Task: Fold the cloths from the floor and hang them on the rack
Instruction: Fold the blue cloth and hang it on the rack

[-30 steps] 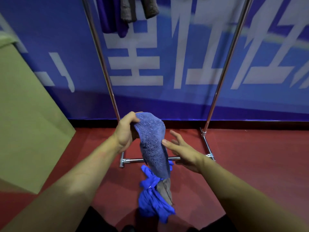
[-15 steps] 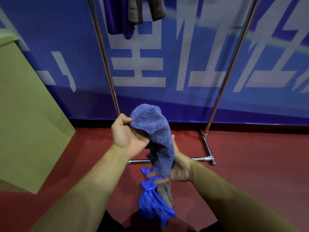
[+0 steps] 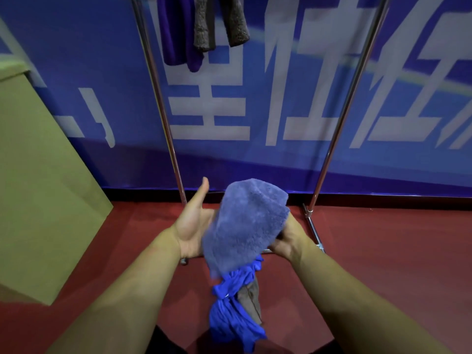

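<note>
A fluffy lavender-blue cloth (image 3: 249, 223) is doubled over between my two hands, low in front of the rack. My right hand (image 3: 288, 240) grips its right edge from underneath. My left hand (image 3: 194, 221) lies flat against its left side, palm up, thumb raised, fingers hidden behind the cloth. On the red floor below lie a bright blue cloth (image 3: 232, 310) and a brown-grey cloth (image 3: 251, 300), bunched together. The metal rack (image 3: 158, 98) stands behind; a purple cloth (image 3: 178, 31) and two brown cloths (image 3: 219, 21) hang from its top.
A large olive-green box (image 3: 38, 187) stands on the left. A blue banner wall (image 3: 306, 85) with white characters closes off the back. The rack's right upright (image 3: 342, 123) and floor bar (image 3: 313, 226) run just beyond my right hand.
My left hand let go of the cloth's top and opened flat under it. My right hand took hold of the lower end and brought it up, doubling the cloth.
</note>
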`<state>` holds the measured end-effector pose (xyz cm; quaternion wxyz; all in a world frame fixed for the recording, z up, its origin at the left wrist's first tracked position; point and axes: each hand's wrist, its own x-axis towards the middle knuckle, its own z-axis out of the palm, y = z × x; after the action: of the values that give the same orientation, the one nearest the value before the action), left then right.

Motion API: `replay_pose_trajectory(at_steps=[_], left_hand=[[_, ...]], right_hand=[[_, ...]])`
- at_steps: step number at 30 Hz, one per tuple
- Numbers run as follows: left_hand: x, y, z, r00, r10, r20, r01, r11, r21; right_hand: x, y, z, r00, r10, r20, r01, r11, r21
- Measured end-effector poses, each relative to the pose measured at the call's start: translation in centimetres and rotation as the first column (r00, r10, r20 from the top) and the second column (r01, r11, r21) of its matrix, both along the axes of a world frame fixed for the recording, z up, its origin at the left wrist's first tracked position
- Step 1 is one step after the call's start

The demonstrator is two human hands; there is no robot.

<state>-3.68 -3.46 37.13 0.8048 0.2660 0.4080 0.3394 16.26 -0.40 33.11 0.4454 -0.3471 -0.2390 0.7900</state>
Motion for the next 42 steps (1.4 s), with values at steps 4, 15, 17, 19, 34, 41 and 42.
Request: replay_pose_trajectory(at_steps=[4, 15, 17, 19, 34, 41, 42], left_hand=[[0.8, -0.1, -0.2, 0.994, 0.016, -0.11, -0.015, 1.0, 0.013], [0.4, 1.7, -2.3, 0.893, 0.408, -0.188, -0.336, 0.885, 0.322], [0.4, 2.1, -2.4, 0.871, 0.464, -0.159, -0.402, 0.861, 0.311], [0.3, 2.6, -2.5, 0.834, 0.536, -0.13, -0.478, 0.82, 0.316], [-1.4, 2.7, -1.7, 0.752, 0.658, 0.037, -0.648, 0.729, 0.22], [-1.7, 2.0, -1.2, 0.811, 0.577, 0.091, -0.584, 0.795, 0.166], [-1.8, 2.0, -1.1, 0.807, 0.585, 0.082, -0.59, 0.79, 0.17]], right_hand=[[0.5, -0.8, 1.3, 0.983, 0.136, 0.122, -0.152, 0.979, 0.134], [1.2, 0.2, 1.2, 0.96, -0.049, 0.277, -0.031, 0.96, 0.277], [1.5, 0.3, 1.5, 0.976, -0.043, 0.211, -0.011, 0.969, 0.249], [1.9, 0.3, 1.9, 0.985, -0.043, 0.168, 0.005, 0.975, 0.224], [5.5, 0.8, 2.4, 0.994, -0.036, -0.106, 0.026, 0.995, -0.092], [5.8, 0.6, 2.3, 0.976, -0.084, -0.199, 0.09, 0.996, 0.021], [5.7, 0.6, 2.2, 0.98, -0.06, -0.192, 0.066, 0.998, 0.023]])
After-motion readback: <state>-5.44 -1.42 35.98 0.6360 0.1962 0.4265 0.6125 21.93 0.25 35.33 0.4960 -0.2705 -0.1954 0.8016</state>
